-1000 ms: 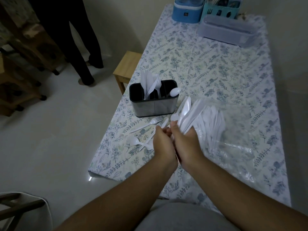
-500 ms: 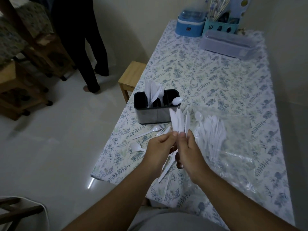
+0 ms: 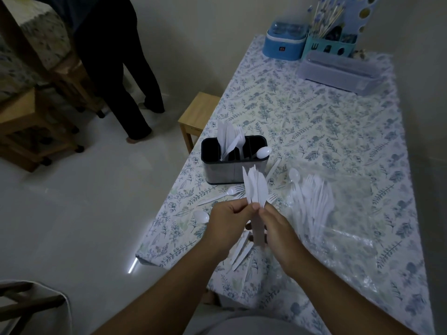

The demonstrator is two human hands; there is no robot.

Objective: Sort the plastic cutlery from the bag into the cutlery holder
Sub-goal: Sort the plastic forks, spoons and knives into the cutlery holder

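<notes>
A home, by the look of it, likely a dining corner: long table [image 3: 314, 122] under a floral cloth, pushed against plain pale walls; small wooden stool [image 3: 197, 114] tucked beside it; wooden furniture on castors [image 3: 36, 131] across the pale tiled floor; blue lidded box [image 3: 284, 44] and teal utensil caddy [image 3: 329, 45] at the far end.
</notes>
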